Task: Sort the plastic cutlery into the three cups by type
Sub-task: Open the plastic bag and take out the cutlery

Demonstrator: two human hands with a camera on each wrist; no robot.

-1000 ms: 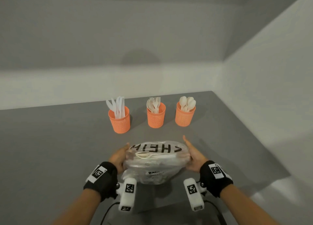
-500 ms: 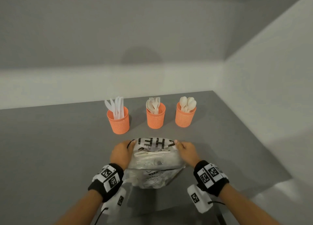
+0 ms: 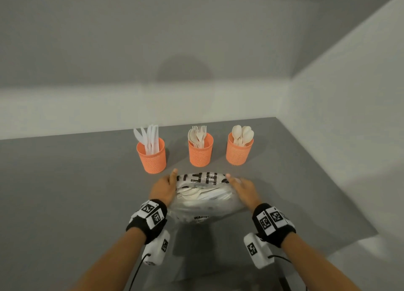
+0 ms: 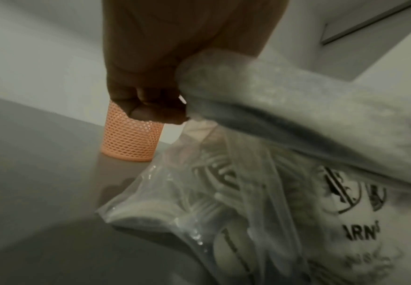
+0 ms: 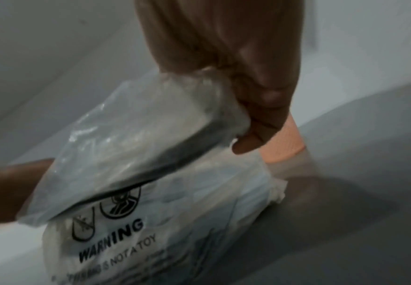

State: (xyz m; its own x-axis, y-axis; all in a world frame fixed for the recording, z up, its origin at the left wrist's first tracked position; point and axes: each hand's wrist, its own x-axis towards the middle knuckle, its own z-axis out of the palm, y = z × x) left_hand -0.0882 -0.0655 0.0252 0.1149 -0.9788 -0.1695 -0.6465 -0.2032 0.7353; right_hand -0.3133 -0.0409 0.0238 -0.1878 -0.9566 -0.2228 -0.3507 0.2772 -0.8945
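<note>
The clear bag (image 3: 205,200) of loose plastic cutlery is sitting on the grey worktop (image 3: 65,192) just before the three orange cups (image 3: 200,152), the left hand (image 3: 162,189) and right hand (image 3: 242,188) each gripping its folded top, likely opening it to pull out pieces.

The clear plastic bag (image 5: 136,173) carries black print. In the right wrist view, below the right hand's fingers (image 5: 260,135), it reads "WARNING" in bold capitals, with a smaller line beneath of which "IS NOT A TOY" is legible; two round pictograms stand just above the word. In the left wrist view only "ARN" shows, well below the left hand's fingers (image 4: 151,111). From the head view, large letters "HE" run upside down between both hands' fingertips; the rest is folded away. The wristbands (image 3: 153,213) bear square black-and-white markers without readable text.
</note>
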